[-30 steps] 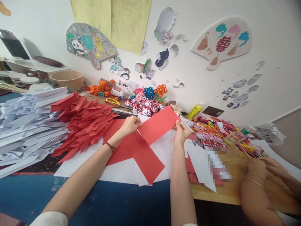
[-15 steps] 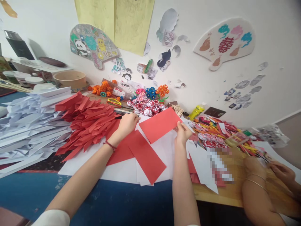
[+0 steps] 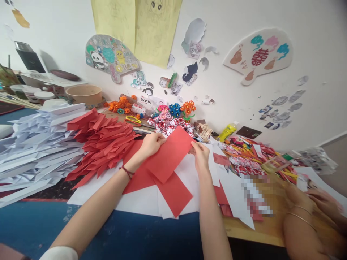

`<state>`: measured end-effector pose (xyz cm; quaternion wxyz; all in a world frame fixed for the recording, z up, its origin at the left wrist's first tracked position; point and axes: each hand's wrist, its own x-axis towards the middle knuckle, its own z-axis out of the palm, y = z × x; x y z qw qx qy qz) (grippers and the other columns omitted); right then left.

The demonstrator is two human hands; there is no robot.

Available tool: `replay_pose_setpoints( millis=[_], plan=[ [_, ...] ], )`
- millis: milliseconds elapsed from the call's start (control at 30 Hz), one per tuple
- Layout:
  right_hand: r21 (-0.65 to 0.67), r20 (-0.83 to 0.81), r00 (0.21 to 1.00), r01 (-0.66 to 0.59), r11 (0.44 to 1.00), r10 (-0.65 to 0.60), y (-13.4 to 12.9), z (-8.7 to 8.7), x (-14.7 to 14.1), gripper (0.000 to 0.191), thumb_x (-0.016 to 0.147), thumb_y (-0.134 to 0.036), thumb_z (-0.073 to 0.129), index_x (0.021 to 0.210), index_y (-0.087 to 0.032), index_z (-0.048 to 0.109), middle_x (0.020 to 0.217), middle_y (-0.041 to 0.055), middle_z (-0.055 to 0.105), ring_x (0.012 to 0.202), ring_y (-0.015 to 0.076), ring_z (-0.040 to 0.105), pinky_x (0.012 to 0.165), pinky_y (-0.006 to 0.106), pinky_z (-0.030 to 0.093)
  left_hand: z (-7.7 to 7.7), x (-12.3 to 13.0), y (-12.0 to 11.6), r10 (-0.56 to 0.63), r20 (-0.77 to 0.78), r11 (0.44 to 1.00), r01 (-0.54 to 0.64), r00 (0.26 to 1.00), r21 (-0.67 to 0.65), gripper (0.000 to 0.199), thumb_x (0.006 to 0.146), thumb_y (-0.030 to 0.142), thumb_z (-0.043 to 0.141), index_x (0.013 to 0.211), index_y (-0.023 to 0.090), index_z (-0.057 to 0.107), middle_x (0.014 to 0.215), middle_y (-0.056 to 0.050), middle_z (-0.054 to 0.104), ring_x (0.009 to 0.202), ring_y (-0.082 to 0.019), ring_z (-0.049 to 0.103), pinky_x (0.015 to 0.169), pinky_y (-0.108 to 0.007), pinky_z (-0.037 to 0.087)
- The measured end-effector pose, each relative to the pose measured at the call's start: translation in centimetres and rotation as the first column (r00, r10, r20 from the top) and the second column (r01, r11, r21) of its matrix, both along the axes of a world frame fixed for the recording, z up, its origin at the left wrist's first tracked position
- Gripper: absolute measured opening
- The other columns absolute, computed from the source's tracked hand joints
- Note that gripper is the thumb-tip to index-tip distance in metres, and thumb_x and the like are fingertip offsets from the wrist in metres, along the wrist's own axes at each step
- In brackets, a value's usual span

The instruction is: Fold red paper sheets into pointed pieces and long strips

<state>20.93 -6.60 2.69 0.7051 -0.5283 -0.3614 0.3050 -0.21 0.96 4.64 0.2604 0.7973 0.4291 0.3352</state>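
A plain red paper rectangle (image 3: 171,155) is held slantwise above the work surface. My right hand (image 3: 201,154) pinches its upper right corner between thumb and fingers. At its upper left edge, my left hand (image 3: 152,143) has thumb and fingertips closed on the paper. Beneath it lie another red paper rectangle (image 3: 177,195) and a further red sheet (image 3: 138,177), both on white sheets (image 3: 143,202). Left of my left hand rises a heap of folded red paper strips (image 3: 105,141), beside a larger heap of folded white strips (image 3: 51,144).
Red-and-white paper flowers (image 3: 173,126) and a yellow bottle (image 3: 227,132) stand along the wall. A tan bowl (image 3: 84,94) sits at back left. At right, another person's hands (image 3: 320,202) work near a pile of colourful strips (image 3: 252,151).
The held red paper has moved left and down, tilting more steeply, with my right hand. My left fingers have come onto its edge. The view has shifted slightly.
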Motion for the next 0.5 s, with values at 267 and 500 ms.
replay_pose_setpoints(
  millis=[267,500],
  plan=[
    [0.153,0.803,0.486,0.390,0.908,-0.344,-1.1,0.5,0.2,0.038,0.077,-0.034,0.062,0.112,-0.018,0.063,0.109,0.0118,0.065,0.102,0.0272,0.057,0.088,0.042,0.044,-0.3,0.0,-0.4,0.080,-0.365,0.894,0.095,0.928,0.437,0.019,0.081,0.010,0.045,0.074,0.018,0.061,0.071,-0.008,0.067,0.073,-0.022,0.058,0.070,-0.034,0.031],
    [0.091,0.995,0.050,-0.064,0.994,-0.088,-1.3,1.2,-3.6,0.025,0.092,-0.026,0.052,0.115,-0.022,0.062,0.108,0.0081,0.066,0.107,0.0244,0.052,0.095,0.040,0.035,-0.7,1.4,-1.7,-0.025,-0.429,0.783,0.284,0.903,0.553,0.016,0.086,0.013,0.046,0.083,0.019,0.060,0.077,-0.005,0.069,0.080,-0.022,0.056,0.079,-0.039,0.030]
  ],
)
